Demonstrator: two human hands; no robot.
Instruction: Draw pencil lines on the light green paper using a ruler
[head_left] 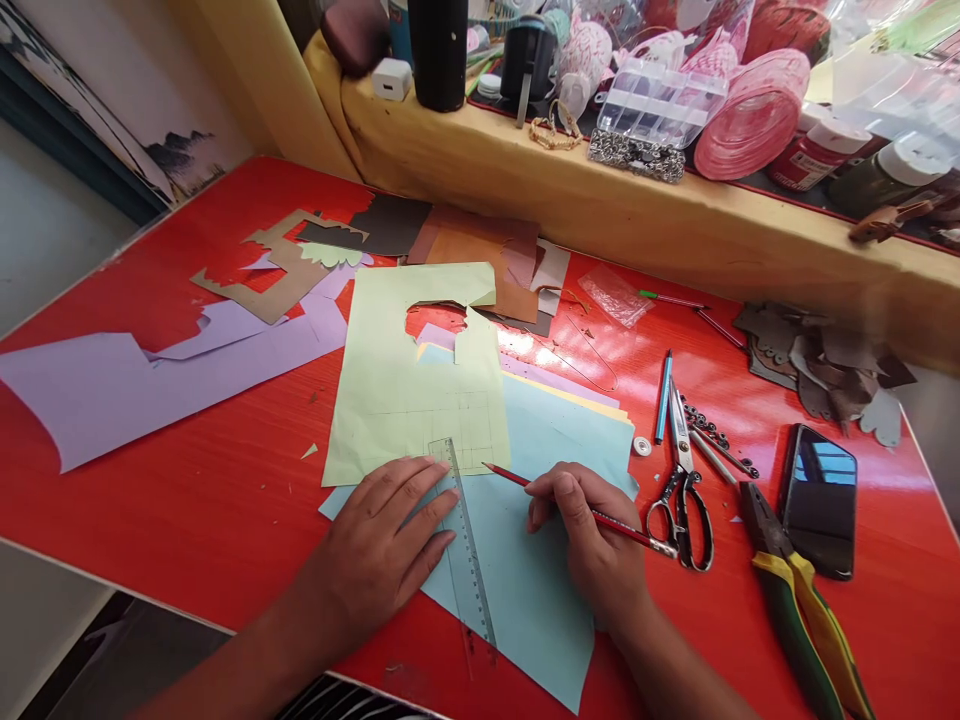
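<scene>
My left hand (386, 535) lies flat with fingers spread, pressing a clear plastic ruler (466, 555) down on a light blue sheet (532, 590). My right hand (581, 525) is closed round a red pencil (510, 477), whose tip points left toward the ruler's upper end. A pale green sheet (390, 390) with a cut-out hole and faint pencilled grid lines lies partly under the ruler's top end. All of this rests on a red table (187, 500).
Scissors (684, 480), a blue pen (663, 398), yellow-green pliers (802, 610) and a black phone (819, 498) lie to the right. Purple paper (135, 385) and cardboard scraps (277, 275) lie to the left. A yellow ledge (600, 200) behind holds craft supplies.
</scene>
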